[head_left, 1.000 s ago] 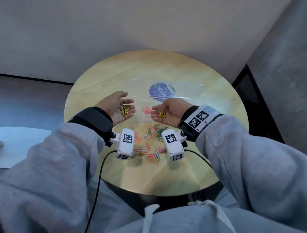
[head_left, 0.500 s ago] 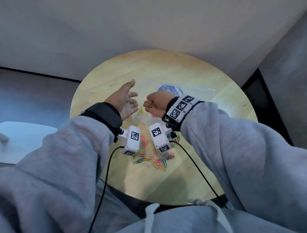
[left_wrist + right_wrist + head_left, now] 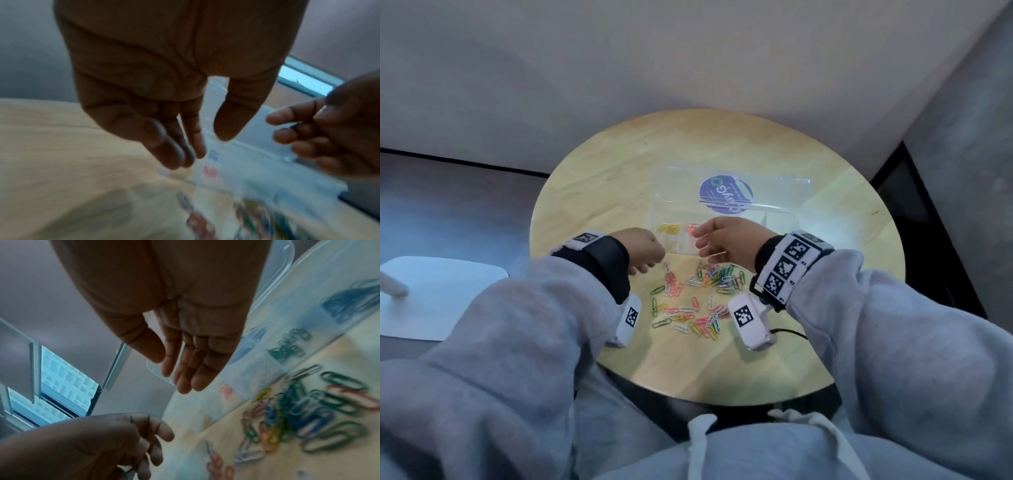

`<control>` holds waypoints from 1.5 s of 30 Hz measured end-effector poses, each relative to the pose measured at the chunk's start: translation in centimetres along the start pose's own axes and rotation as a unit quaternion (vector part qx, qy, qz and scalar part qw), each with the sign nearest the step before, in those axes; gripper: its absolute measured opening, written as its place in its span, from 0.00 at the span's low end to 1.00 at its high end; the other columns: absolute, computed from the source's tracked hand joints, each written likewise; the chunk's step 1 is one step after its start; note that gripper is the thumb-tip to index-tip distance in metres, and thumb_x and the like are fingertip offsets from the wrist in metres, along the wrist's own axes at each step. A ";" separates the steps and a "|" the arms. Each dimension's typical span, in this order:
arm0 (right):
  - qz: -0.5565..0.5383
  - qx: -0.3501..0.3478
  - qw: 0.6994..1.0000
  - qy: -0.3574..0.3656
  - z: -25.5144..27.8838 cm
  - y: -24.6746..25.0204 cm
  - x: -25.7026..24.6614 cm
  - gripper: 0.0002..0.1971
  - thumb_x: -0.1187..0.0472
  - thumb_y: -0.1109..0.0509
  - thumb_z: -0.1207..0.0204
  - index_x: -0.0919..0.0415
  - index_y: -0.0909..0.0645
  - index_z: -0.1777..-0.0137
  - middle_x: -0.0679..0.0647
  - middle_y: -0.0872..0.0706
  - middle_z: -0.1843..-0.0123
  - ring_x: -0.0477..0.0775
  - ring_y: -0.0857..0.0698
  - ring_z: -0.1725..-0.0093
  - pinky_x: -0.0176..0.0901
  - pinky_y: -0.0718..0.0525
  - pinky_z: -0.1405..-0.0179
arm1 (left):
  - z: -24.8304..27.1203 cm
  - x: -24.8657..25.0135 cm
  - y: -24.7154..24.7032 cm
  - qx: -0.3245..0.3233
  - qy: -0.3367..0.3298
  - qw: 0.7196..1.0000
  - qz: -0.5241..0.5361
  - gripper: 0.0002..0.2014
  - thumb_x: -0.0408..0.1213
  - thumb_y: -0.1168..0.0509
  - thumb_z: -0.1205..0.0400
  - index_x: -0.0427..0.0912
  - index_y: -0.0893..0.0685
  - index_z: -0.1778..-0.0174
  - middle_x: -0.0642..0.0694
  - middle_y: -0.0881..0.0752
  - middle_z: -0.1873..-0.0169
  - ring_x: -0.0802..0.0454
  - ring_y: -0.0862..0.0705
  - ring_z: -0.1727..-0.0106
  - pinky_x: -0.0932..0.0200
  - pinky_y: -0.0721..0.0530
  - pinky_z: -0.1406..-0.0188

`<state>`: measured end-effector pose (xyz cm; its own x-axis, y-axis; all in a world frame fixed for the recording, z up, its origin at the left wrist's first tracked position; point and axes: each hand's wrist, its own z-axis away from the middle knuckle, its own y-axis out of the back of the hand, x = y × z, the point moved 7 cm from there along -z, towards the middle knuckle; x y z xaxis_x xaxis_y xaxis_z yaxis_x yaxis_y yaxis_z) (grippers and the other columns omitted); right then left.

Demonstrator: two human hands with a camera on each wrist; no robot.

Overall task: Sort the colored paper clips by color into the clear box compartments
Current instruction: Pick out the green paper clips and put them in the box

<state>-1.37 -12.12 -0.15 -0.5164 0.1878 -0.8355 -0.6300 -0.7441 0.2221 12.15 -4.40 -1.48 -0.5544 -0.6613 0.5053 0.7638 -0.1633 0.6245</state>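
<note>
Both hands hang empty, left hand (image 3: pixel 645 251) and right hand (image 3: pixel 726 243) loose-fingered; below them, tangled paper clips (image 3: pixel 702 298) could lift several colours into one compartment of the clear box (image 3: pixel 722 219).

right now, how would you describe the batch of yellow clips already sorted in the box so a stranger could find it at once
Start at the round wooden table, then the clear box lying open at its middle. The yellow clips sit in the compartment at its near left corner, just beyond the left hand. They are one colour only, unlike the mixed loose pile on the table, with pink clips next door.
</note>
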 end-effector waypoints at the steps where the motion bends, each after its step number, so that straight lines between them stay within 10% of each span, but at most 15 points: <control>1: 0.027 -0.001 1.000 -0.001 0.4 0.2 0.6 0.12 0.76 0.45 0.21 0.62 0.22 0.54 0.55 0.20 0.58 0.50 0.19 0.62 0.38 0.19 0.63 | 0.2 -0.1 -0.4 0.005 0.006 0.998 -0.057 0.09 0.34 0.41 0.20 0.39 0.18 0.47 0.43 0.18 0.55 0.47 0.21 0.58 0.61 0.23 0.62; 9: 0.231 -0.004 0.972 -0.039 1.8 1.1 5.8 0.02 0.64 0.37 0.21 0.59 0.23 0.53 0.50 0.20 0.64 0.46 0.22 0.66 0.35 0.20 0.65 | -0.7 -2.5 -4.1 -0.022 0.031 0.961 -0.272 0.17 0.34 0.31 0.27 0.46 0.23 0.42 0.48 0.20 0.52 0.47 0.23 0.54 0.59 0.27 0.60; 18: 0.434 -0.114 0.893 0.042 2.2 -5.3 5.2 0.07 0.61 0.30 0.26 0.49 0.16 0.52 0.42 0.20 0.67 0.47 0.19 0.64 0.39 0.19 0.60 | -0.9 -2.6 -4.5 -0.010 -0.014 0.967 -0.256 0.14 0.33 0.30 0.27 0.49 0.26 0.52 0.54 0.25 0.67 0.49 0.24 0.59 0.62 0.33 0.74; 25: 0.523 -0.182 0.827 0.094 1.1 -9.5 5.1 0.18 0.63 0.33 0.24 0.46 0.19 0.36 0.49 0.17 0.36 0.53 0.18 0.38 0.37 0.27 0.51 | -0.9 -2.7 -4.8 -0.021 -0.063 0.967 -0.246 0.11 0.31 0.32 0.28 0.52 0.22 0.57 0.54 0.26 0.71 0.54 0.27 0.68 0.63 0.34 0.75; 29: 0.534 -0.178 0.820 0.103 0.6 -9.1 5.2 0.12 0.63 0.31 0.26 0.53 0.17 0.44 0.48 0.19 0.50 0.52 0.20 0.50 0.39 0.27 0.57 | -1.2 -2.8 -4.9 -0.034 -0.078 0.965 -0.247 0.09 0.32 0.33 0.26 0.52 0.23 0.66 0.56 0.23 0.70 0.52 0.24 0.61 0.64 0.31 0.72; 34: 0.566 -0.175 0.798 0.105 0.6 -8.7 5.4 0.03 0.63 0.33 0.27 0.55 0.20 0.61 0.55 0.12 0.54 0.54 0.19 0.59 0.39 0.27 0.72 | -1.6 -3.0 -4.4 -0.037 -0.073 0.978 -0.189 0.10 0.35 0.30 0.26 0.51 0.22 0.70 0.57 0.20 0.70 0.59 0.24 0.68 0.67 0.28 0.71; 45: 0.587 -0.174 0.789 0.050 1.0 -7.4 5.8 0.04 0.66 0.32 0.30 0.58 0.18 0.58 0.52 0.19 0.61 0.52 0.23 0.62 0.35 0.28 0.75 | -0.9 -2.9 -2.6 -0.084 -0.035 0.991 0.102 0.13 0.20 0.35 0.22 0.41 0.25 0.66 0.44 0.19 0.74 0.63 0.21 0.83 0.72 0.23 0.81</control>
<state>-0.26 -4.90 -6.18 -0.5665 -0.8003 -0.1967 0.4547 -0.5026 0.7353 12.06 -2.70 -5.08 -0.4000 -0.6413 0.6548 0.9033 -0.1549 0.4001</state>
